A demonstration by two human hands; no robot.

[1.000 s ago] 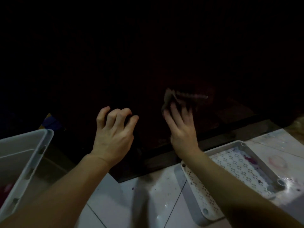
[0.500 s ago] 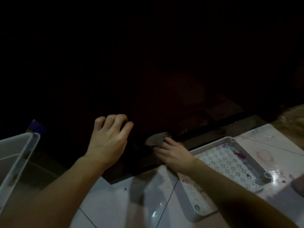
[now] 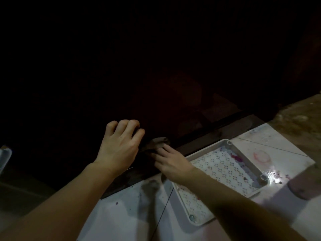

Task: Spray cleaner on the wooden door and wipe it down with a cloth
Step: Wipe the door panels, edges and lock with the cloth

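**Q:** Dark wood fills most of the head view. Where is the door, and where are the hands?

**A:** Head view. The door (image 3: 156,75) stands straight ahead of the person, nearly black in the poor light; its bottom edge runs as a long line from lower left up to the right, just above the tiled floor (image 3: 125,214). Both hands are at this lower edge. The left hand (image 3: 119,146) rests against the door with fingers curled, holding nothing that can be seen. The right hand (image 3: 171,162) lies lower, just beside the left, with its fingers pressed on the cloth (image 3: 157,145).

**Q:** How does the cloth lie?

**A:** Bunched, between the two hands, touching the door's foot. The right hand is the one on it; the left only steadies.

**Q:** What does the next stroke turn on?

**A:** Probably on the long axis of that bottom edge: unwiped wood extends up and to the right, on the right arm's side. That is a judgement; wetness cannot be told in this light.

**Q:** Other items?

**A:** A white perforated tray (image 3: 184,207) lies on the floor under the right forearm, and a bin's corner (image 3: 4,159) shows at far left. No spray bottle is visible.
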